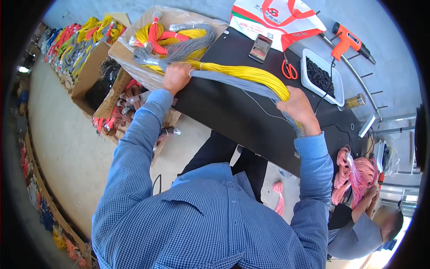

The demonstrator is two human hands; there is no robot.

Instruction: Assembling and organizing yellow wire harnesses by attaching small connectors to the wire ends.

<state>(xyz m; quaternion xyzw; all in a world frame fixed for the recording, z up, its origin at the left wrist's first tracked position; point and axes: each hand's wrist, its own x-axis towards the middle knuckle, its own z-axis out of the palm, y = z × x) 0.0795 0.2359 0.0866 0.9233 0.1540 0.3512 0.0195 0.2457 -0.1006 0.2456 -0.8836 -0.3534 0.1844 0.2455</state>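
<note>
A long bundle of yellow wires (pixel 244 71) and grey wires (pixel 233 80) is stretched over the black tabletop (pixel 224 112). My left hand (pixel 176 77) is closed around its left end, beside the cardboard box. Toward the other end, my right hand (pixel 299 108) grips the same bundle, which sags a little and bends down past that fist. A single loose grey wire (pixel 264 110) hangs below the bundle. The short end beyond my right hand is partly hidden by my wrist.
Coiled wires fill a cardboard box (pixel 123 54) at the table's left. A phone (pixel 260 48), red-handled scissors (pixel 289 71), a white tray (pixel 338 92) of black pieces and an orange heat gun (pixel 347 42) lie beyond. Pink wires (pixel 354 172) and another person (pixel 363 233) are at right.
</note>
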